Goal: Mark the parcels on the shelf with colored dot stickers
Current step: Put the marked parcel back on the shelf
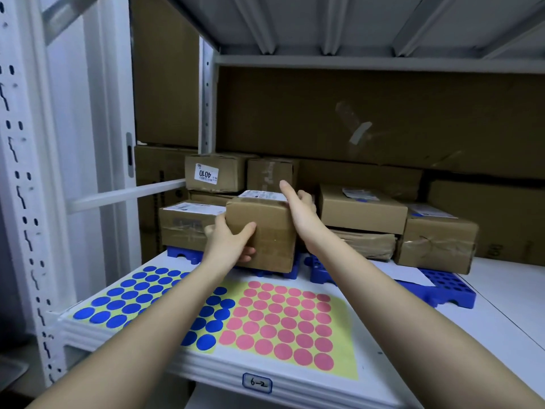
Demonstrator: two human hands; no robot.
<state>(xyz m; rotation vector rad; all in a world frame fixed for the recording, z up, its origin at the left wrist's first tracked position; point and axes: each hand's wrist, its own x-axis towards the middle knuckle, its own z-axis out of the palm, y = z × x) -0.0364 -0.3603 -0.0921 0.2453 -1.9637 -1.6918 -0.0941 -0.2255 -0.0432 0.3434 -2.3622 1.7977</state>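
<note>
Head view: two bare hands on a cardboard parcel at the shelf front.
Left hand fingers clasp its near-left corner; right hand wraps its top-right edge. Parcel sits on a blue tray; blue sticker sheet and pink sticker sheet lie nearer.

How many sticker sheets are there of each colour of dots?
Blue-dot sheet: 1
Pink-dot sheet: 1
Total: 2 sheets
</note>
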